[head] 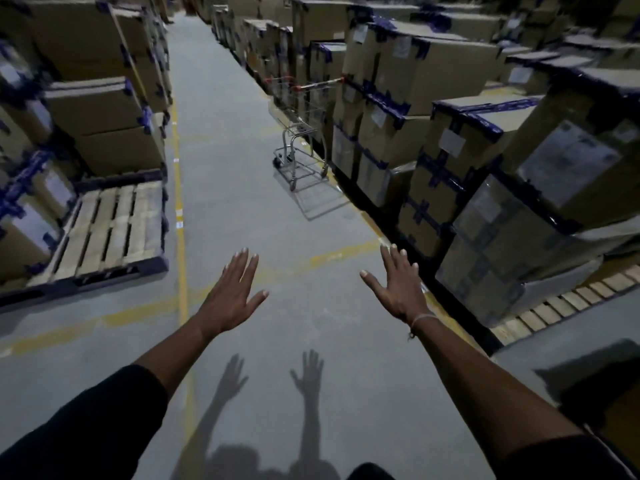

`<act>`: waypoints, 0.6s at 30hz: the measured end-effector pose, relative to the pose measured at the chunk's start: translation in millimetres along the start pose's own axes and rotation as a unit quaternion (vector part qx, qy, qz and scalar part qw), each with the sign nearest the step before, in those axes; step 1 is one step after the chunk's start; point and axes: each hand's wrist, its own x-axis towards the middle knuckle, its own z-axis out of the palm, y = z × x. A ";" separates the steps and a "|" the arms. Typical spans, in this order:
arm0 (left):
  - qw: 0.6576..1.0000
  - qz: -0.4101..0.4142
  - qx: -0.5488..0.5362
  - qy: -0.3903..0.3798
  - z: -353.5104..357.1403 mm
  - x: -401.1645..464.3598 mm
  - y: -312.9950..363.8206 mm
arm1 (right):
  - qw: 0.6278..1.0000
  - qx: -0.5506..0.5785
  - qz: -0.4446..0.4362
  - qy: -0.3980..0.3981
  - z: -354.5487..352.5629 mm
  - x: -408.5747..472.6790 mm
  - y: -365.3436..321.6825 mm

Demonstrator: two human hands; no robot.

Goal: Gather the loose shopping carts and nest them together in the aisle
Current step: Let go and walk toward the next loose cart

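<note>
A metal wire shopping cart (300,133) with red handle ends stands on the grey aisle floor ahead, close against the stacked boxes on the right side. It is several steps away from me. My left hand (231,295) and my right hand (398,285) are both stretched out in front of me at arm's length, palms down, fingers spread, holding nothing. Neither hand touches the cart. Only one cart is clearly visible.
Tall stacks of cardboard boxes (460,140) with blue tape line the right side, more boxes (90,98) the left. A bare wooden pallet (107,230) lies at the left. Yellow floor lines (180,216) border the long grey aisle (221,140).
</note>
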 end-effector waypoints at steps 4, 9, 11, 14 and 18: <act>1.000 0.026 -0.008 -0.006 -0.1 88.6 -27.8 | 1.000 0.020 0.019 0.012 10.5 81.8 9.1; 1.000 0.027 -0.014 0.002 15.5 208.1 -55.1 | 1.000 0.024 0.012 0.014 19.4 205.3 35.5; 1.000 0.020 -0.013 0.000 22.5 258.8 -63.8 | 1.000 0.025 0.006 0.016 18.2 260.2 47.5; 1.000 0.010 -0.006 0.004 22.6 336.3 -75.6 | 0.999 0.034 0.002 0.000 7.7 339.5 57.6; 0.999 -0.003 -0.015 0.032 10.2 446.4 -82.7 | 1.000 0.016 -0.022 -0.005 -13.8 445.3 72.2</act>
